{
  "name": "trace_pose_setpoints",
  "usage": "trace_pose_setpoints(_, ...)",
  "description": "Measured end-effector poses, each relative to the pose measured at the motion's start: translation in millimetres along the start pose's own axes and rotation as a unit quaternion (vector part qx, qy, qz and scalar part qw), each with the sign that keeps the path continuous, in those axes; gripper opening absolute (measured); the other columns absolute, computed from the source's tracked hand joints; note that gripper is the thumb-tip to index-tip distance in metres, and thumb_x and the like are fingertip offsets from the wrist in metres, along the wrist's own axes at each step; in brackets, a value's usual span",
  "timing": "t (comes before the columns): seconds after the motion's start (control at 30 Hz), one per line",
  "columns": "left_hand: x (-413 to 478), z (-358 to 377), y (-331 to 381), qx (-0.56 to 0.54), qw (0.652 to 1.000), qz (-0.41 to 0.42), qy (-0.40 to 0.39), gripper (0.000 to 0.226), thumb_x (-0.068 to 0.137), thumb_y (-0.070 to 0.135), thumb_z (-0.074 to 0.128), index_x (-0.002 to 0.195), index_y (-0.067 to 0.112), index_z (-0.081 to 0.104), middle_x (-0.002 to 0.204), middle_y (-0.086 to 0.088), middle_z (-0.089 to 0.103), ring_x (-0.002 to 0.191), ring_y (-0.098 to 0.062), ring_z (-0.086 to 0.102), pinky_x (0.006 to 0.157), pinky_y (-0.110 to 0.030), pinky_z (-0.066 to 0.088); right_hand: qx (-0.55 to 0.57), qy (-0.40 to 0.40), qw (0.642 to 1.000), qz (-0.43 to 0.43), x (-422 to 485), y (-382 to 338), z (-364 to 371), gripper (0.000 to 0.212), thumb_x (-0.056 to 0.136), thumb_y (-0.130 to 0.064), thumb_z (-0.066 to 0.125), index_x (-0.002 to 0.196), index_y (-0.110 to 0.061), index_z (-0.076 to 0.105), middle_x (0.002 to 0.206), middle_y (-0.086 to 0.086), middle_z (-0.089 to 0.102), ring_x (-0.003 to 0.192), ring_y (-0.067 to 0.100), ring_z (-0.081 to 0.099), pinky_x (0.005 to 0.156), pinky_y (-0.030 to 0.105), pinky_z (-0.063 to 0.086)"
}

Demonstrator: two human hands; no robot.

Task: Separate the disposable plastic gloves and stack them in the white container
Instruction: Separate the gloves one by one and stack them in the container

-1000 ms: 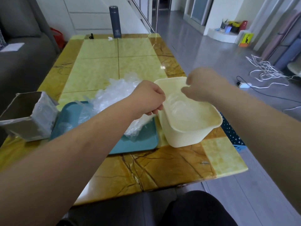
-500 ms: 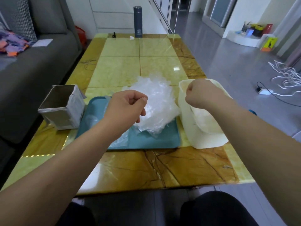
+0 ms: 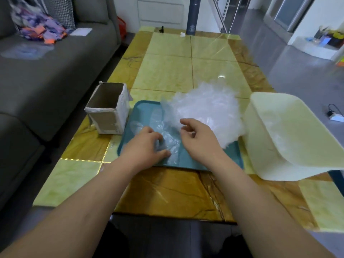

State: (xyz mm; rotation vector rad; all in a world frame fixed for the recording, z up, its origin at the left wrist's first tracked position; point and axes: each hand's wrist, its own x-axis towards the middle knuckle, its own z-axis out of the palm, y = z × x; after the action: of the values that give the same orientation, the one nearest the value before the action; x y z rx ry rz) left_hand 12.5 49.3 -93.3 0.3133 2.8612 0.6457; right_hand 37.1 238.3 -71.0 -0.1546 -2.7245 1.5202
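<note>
Most gloves lie heaped on the tray just beyond the hands; a few show in the container to their right. The left hand pinches one glove, and the right hand hovers beside it, loosely curled and empty. Much sorting seems left.

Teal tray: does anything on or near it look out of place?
The glove pile spills past the far rim of the teal tray onto the table. The white container sits at the table's right edge, perhaps overhanging.
</note>
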Motion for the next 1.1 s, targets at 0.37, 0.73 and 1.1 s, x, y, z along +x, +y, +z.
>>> trace_pose_setpoints(0.37,6,-25,-3,-0.156,0.986,0.008,0.05,0.009,0.089,0.025,0.071,0.081,0.022,0.074,0.075,0.01,0.07,0.072,-0.008,0.064,0.067,-0.028,0.052,-0.047,-0.068,0.993,-0.085,-4,-10,-6,0.05,0.092,0.002,0.057,0.124,-0.034,0.068,0.123,-0.013,0.062,0.083,0.01,0.064,0.072,0.022,0.051)
trace_pose_setpoints(0.73,-32,-54,7,-0.435,0.882,0.046,-0.177,0.037,0.086,0.03,0.067,0.101,-0.004,0.072,0.096,-0.023,0.076,0.087,-0.035,0.069,0.085,-0.048,0.048,-0.081,-0.073,0.986,-0.129,-40,-43,-20,0.012,0.082,-0.037,0.086,0.089,-0.031,0.078,0.092,-0.019,0.071,0.066,-0.012,0.055,0.066,0.009,0.036)
trace_pose_setpoints(1.1,-41,-47,17,-0.443,0.89,0.034,-0.101,0.01,0.095,0.014,0.073,0.101,0.005,0.073,0.093,-0.017,0.077,0.075,-0.02,0.069,0.071,-0.036,0.055,0.047,-0.051,0.993,0.094,-52,-30,-46,0.038,0.091,-0.046,0.076,0.079,-0.01,0.072,0.06,-0.001,0.062,0.037,0.007,0.037,0.04,0.02,0.029)
